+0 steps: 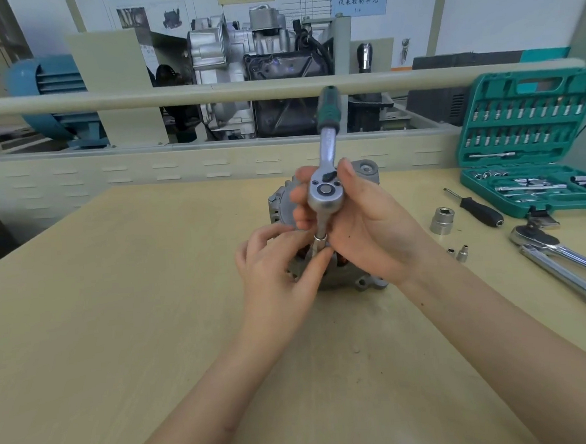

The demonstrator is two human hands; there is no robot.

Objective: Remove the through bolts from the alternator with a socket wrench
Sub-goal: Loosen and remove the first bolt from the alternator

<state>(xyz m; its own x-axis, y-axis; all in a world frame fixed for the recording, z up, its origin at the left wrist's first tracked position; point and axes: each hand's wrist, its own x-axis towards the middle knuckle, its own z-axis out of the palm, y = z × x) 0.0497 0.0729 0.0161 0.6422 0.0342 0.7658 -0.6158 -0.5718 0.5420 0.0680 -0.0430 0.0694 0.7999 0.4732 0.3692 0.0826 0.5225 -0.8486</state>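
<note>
A grey metal alternator (pixel 369 280) stands on the wooden table (pixel 118 301), mostly hidden behind both hands. My right hand (pixel 364 227) grips the chrome head of a socket wrench (pixel 324 194), whose green-and-black handle points up and away. From the head an extension with a socket (pixel 320 239) runs down toward the alternator. My left hand (pixel 280 267) pinches that socket between thumb and fingers. The bolt under the socket is hidden.
An open green socket set case (pixel 534 145) stands at the right edge. Near it lie a loose large socket (pixel 441 220), a black-handled screwdriver (pixel 477 208), two small sockets (pixel 458 253) and two larger ratchet wrenches (pixel 568 266). A rail and an engine display stand behind the table.
</note>
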